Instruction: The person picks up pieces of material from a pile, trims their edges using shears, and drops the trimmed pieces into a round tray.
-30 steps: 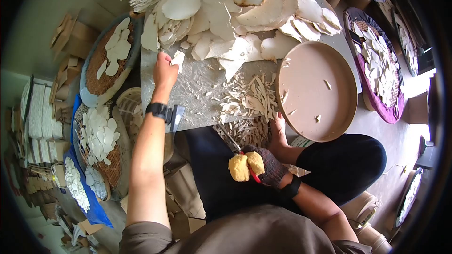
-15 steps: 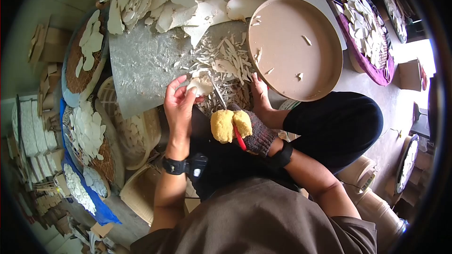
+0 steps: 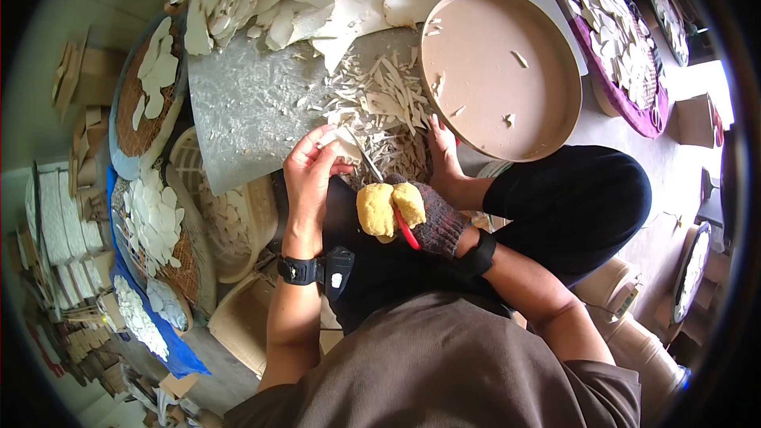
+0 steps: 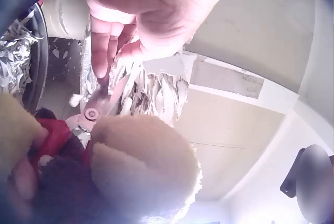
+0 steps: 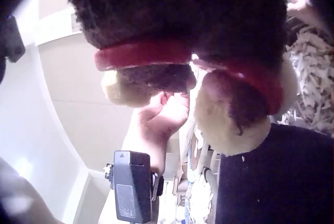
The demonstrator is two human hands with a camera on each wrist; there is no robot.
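Thumb and fingers of my bare left hand pinch a thin, off-white flat slice with a ragged edge. That slice meets the blades of a pair of scissors at the table's near edge. My right hand, in a dark knitted glove, grips the scissors by their red handles. Lumps of yellow foam pad the handles and cover part of the fingers. In the left wrist view, the scissors' pivot shows just below the left fingers.
Cut strips heap on the metal table and below its edge. A round brown tray with a few strips stands at right, beside a bare foot. Large slices pile at the back. Baskets of slices flank the table.
My left hand has come from the table's far left side to the scissors, bringing the slice. Lately the slice has shifted slightly against the blades. The right hand keeps its grip on the scissors.
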